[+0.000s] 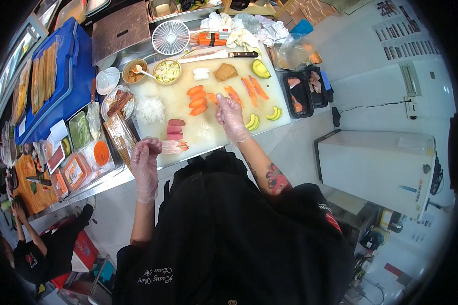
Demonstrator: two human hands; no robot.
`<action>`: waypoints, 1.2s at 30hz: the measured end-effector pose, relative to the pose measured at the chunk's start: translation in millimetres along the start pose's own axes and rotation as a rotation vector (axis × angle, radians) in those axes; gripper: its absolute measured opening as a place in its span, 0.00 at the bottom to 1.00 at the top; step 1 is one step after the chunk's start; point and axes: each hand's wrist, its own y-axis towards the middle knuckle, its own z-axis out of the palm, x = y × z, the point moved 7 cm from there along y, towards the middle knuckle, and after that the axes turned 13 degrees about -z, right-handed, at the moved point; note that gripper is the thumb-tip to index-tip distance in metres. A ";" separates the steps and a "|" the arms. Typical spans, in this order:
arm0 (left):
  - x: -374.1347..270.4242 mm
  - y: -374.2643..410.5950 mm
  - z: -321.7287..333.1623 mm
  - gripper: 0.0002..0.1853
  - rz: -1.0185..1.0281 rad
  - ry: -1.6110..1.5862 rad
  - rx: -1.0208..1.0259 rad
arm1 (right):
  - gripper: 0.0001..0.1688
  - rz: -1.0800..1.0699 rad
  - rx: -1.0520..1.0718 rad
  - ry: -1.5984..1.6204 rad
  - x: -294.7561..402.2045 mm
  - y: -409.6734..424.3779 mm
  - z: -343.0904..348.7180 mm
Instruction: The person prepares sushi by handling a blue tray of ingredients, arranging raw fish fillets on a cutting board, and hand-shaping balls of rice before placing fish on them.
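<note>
My left hand (145, 167), in a thin see-through glove, hovers at the front edge of the white cutting board (152, 131) with its fingers curled. Close to its fingertips lie pale shrimp (171, 147) and tuna slices (175, 129). My right hand (231, 118), gloved too, is over the middle of the board, fingers bent inward; whether anything is in either hand is hidden. Orange salmon slices (197, 100) overlap in a row to its left. More salmon strips (254, 89) are beyond it, and fanned avocado slices (252, 122) are beside its wrist. A mound of white rice (150, 109) sits at the left.
A long knife (240, 54) lies along the board's back, near bowls of chopped filling (167, 71) and brown sauce (134, 71). Black trays with fish (298, 95) stand at the right. Ingredient tubs (76, 171) line the left; a co-worker (42, 244) is at a wooden board.
</note>
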 end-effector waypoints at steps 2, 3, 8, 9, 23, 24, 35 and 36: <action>-0.9 1.8 1.7 0.09 0.001 -0.019 0.019 | 0.18 -0.062 0.036 -0.008 -12.2 11.6 -6.2; -1.7 2.4 1.4 0.09 0.003 -0.031 0.025 | 0.17 -0.091 0.057 -0.014 -20.3 16.0 -8.4; -12.9 -6.0 2.5 0.10 0.063 0.005 -0.013 | 0.15 0.009 0.418 -0.469 -28.4 -5.4 38.0; -16.6 -8.1 1.6 0.10 0.078 0.018 -0.015 | 0.14 0.077 0.493 -0.406 -16.5 -14.1 48.7; -21.0 -9.0 -5.0 0.13 0.062 -0.005 -0.052 | 0.08 -0.590 0.337 -0.748 28.5 10.9 65.0; -21.5 -9.8 -4.5 0.13 0.066 -0.005 -0.053 | 0.07 -0.596 0.331 -0.747 27.9 11.1 67.6; -19.8 -11.8 -13.7 0.14 0.064 -0.029 -0.081 | 0.19 -0.541 0.379 -0.769 37.5 13.4 73.3; -22.0 -13.0 -7.8 0.13 0.063 -0.038 -0.060 | 0.22 -0.471 0.338 -0.687 45.2 10.7 73.5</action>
